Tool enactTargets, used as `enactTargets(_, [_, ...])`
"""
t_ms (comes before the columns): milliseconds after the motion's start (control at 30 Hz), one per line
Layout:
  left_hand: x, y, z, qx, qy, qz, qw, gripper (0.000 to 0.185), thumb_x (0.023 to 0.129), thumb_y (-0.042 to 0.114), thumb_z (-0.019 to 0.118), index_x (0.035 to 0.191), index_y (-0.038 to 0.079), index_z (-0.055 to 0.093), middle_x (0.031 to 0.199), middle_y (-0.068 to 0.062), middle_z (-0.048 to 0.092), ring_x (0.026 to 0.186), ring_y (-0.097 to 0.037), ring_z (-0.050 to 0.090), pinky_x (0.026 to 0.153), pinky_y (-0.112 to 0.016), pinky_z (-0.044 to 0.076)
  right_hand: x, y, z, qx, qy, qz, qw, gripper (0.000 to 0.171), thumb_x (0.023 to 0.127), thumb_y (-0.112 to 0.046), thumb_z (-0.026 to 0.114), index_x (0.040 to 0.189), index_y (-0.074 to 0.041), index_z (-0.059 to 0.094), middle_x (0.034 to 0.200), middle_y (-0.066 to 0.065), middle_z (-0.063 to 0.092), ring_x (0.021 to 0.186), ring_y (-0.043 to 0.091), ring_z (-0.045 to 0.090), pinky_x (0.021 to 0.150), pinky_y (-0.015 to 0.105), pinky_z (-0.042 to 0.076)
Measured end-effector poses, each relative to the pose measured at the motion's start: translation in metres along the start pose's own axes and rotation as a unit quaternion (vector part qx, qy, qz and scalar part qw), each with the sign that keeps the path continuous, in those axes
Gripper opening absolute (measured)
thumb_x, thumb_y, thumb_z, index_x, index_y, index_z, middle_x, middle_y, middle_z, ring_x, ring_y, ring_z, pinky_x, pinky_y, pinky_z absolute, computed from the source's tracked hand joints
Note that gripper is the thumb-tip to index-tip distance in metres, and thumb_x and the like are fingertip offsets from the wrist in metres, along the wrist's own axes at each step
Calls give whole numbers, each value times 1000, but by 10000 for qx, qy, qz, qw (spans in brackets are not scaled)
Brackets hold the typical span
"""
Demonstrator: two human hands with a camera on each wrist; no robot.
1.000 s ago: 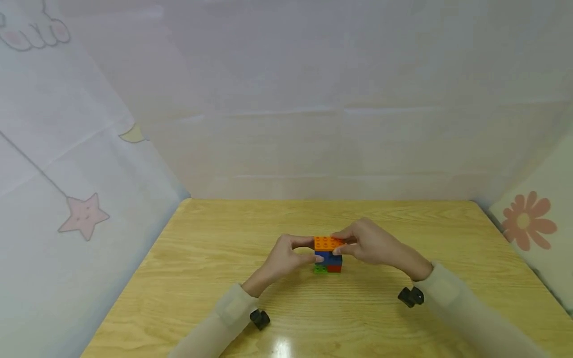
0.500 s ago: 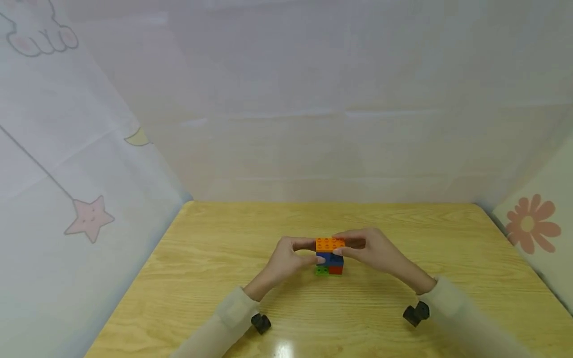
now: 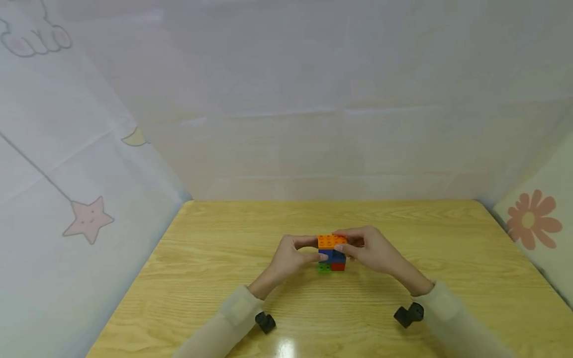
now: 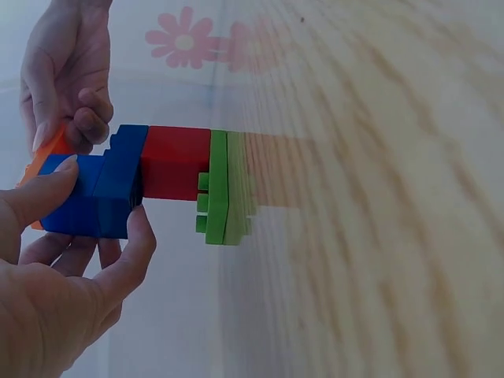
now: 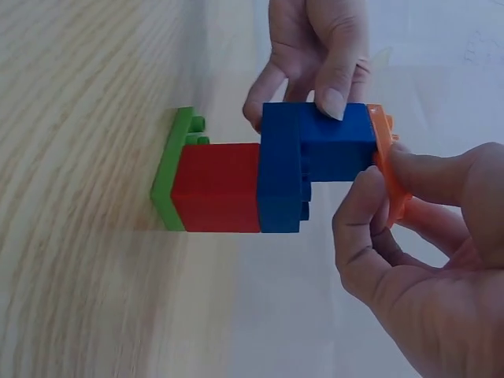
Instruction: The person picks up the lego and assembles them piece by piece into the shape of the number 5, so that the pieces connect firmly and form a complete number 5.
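A toy-brick stack stands on the table: a thin green plate (image 5: 169, 177) lowest, a red brick (image 5: 216, 189) on its right part, then a blue brick (image 5: 278, 177). A second blue brick (image 5: 342, 153) sits above, offset to the left. On top lies an orange plate (image 3: 328, 241) with rows of studs, jutting out to the right over bare studs of the lower blue brick. My left hand (image 3: 287, 259) grips the blue bricks between thumb and fingers from the left. From the right, my right hand (image 3: 375, 251) pinches the overhanging end of the orange plate, which looks slightly tilted in the right wrist view.
The wooden table (image 3: 215, 248) surrounds the stack, with pale cloth walls (image 3: 286, 124) behind and at both sides. A dark wrist camera (image 3: 265, 322) hangs under each sleeve.
My right hand has dropped a little and its fingers have shifted on the orange plate's right end. The left hand keeps its grip, and the stack stands where it was.
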State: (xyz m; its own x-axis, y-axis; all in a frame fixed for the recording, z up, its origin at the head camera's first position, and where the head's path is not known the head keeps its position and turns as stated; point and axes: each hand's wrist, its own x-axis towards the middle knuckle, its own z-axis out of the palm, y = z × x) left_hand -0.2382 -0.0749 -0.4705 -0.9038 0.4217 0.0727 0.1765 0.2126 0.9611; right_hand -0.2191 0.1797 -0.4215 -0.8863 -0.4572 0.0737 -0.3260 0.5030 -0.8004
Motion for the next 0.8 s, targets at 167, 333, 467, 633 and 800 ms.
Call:
enactTargets(167, [0,0,-1,-4,-34,-41,10000,34,89,30,86,122,27,80,130,3,76,140,-25,60,123,-63,37,1,-3,-1,-13,-78,131,9999,43,104,-28,69,143,-11,66,87,6,73,67,17,62,59,28,54])
enactTargets(333, [2,2,0,-17,-68,-72,9999,35,89,32,86,123,27,80,130,4,76,141,-25,59,123,-64,36,3,-6,-4,-69,-129,313,9994,44,103,-27,69,144,-8,65,76,1,68,63,18,61,54,30,51])
enactTargets(467, [3,3,1,-21,-49,-55,10000,35,88,31,87,122,26,81,130,2,76,141,-26,59,123,-65,36,4,-8,-5,-111,-149,353,9992,45,103,-26,70,144,-8,65,72,1,66,62,18,60,50,29,46])
enactTargets(633, [2,3,2,-75,-16,-109,9999,34,89,30,87,122,25,81,129,2,77,140,-25,61,122,-64,37,3,-10,-5,-141,-139,406,9990,46,103,-27,70,144,-8,65,77,3,69,64,18,61,53,29,50])
enactTargets(800, [-1,4,3,29,23,-136,9999,35,89,29,87,123,27,80,125,5,78,137,-23,63,122,-63,39,3,-8,-4,-602,15,137,9981,44,102,-32,72,139,-9,69,96,6,75,74,15,63,62,27,53])
